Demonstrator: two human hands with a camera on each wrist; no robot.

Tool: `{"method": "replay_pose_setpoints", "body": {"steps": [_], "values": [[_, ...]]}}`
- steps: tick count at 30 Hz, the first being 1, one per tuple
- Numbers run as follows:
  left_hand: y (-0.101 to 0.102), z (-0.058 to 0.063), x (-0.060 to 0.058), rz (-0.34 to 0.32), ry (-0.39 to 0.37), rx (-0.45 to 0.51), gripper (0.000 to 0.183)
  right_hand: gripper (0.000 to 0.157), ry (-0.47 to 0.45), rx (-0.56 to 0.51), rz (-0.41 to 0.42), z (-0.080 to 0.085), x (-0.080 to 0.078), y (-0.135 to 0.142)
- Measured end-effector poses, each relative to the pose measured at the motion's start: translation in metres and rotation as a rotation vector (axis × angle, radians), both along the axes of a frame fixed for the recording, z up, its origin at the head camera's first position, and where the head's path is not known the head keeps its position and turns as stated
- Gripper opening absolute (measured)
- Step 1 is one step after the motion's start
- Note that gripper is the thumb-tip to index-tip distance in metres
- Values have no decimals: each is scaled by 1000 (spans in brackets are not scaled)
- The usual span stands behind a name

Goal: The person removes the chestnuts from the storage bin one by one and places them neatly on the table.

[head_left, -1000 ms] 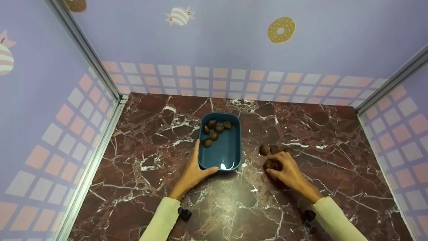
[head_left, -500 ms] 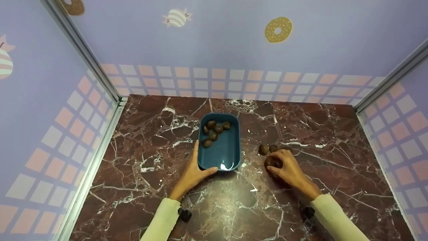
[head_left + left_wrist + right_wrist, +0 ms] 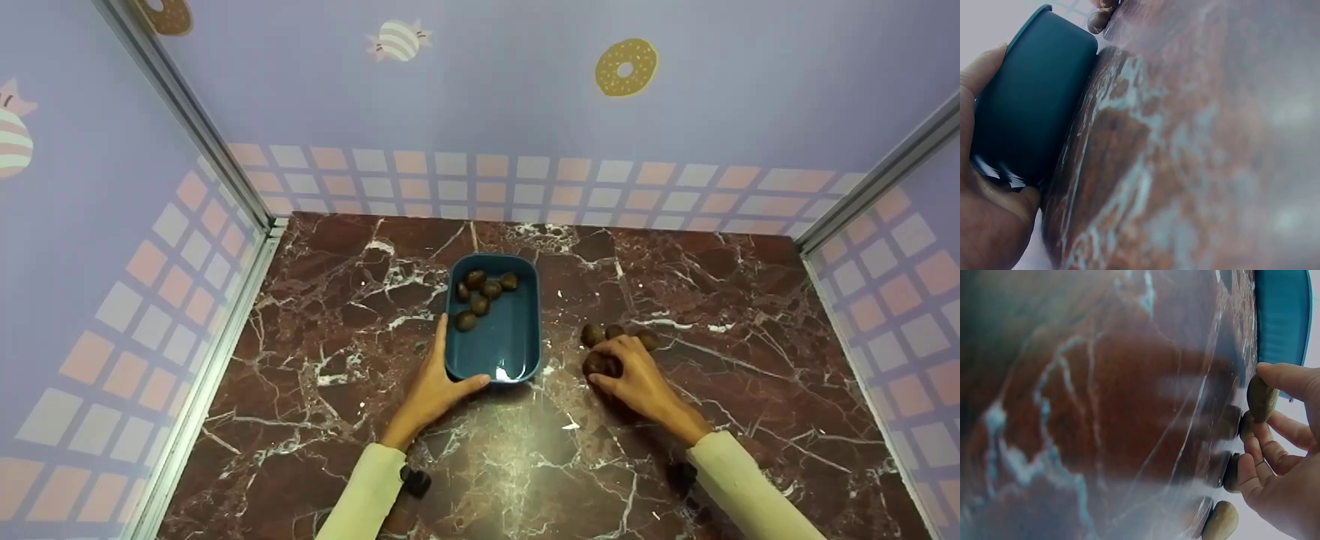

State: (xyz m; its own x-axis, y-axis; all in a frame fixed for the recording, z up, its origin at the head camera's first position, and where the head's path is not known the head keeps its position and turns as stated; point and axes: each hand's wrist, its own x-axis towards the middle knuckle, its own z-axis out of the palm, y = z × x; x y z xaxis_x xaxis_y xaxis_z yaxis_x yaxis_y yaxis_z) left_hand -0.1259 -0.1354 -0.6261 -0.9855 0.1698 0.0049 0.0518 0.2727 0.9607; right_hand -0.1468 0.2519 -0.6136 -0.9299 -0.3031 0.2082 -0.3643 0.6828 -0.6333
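A dark teal rectangular box (image 3: 510, 341) stands mid-table, with several smooth brown oval pebble-like pieces (image 3: 480, 304) lying in its far left part. My left hand (image 3: 435, 382) grips its near left corner, fingers along the left wall and thumb at the near rim. In the left wrist view the box wall (image 3: 1039, 90) hides the inside. To the right of the box, my right hand (image 3: 637, 376) pinches a brown oval piece (image 3: 1262, 398) between thumb and fingers, low over the table. More brown oval pieces (image 3: 591, 335) lie just beyond that hand, partly covered by its fingers.
The tabletop (image 3: 330, 420) is dark red marble with pale veins. Lilac panels with a checked border, including the back wall (image 3: 510, 97), enclose it at the back and both sides. A metal frame strip (image 3: 217, 360) runs along the left edge.
My right hand has shifted slightly left with the brown oval piece in its fingers, showing more of a piece behind it. My left hand stays on the box.
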Motion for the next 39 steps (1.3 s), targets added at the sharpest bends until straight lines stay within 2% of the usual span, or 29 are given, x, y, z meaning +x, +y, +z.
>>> {"method": "replay_pose_setpoints", "body": {"steps": [7,12,17,26,39], "values": [[0,-2,0,0,7,-5,132,42,4,-28,4,6,-4,1],[1,0,1,8,4,-10,131,41,41,-65,20,18,-12,1],[1,1,1,7,8,-15,131,38,22,-66,39,28,-20,-3],[0,0,2,6,-7,-11,129,43,76,-26,111,42,-33,-25],[1,2,1,14,-5,-13,132,43,59,49,223,59,-52,-61]]}}
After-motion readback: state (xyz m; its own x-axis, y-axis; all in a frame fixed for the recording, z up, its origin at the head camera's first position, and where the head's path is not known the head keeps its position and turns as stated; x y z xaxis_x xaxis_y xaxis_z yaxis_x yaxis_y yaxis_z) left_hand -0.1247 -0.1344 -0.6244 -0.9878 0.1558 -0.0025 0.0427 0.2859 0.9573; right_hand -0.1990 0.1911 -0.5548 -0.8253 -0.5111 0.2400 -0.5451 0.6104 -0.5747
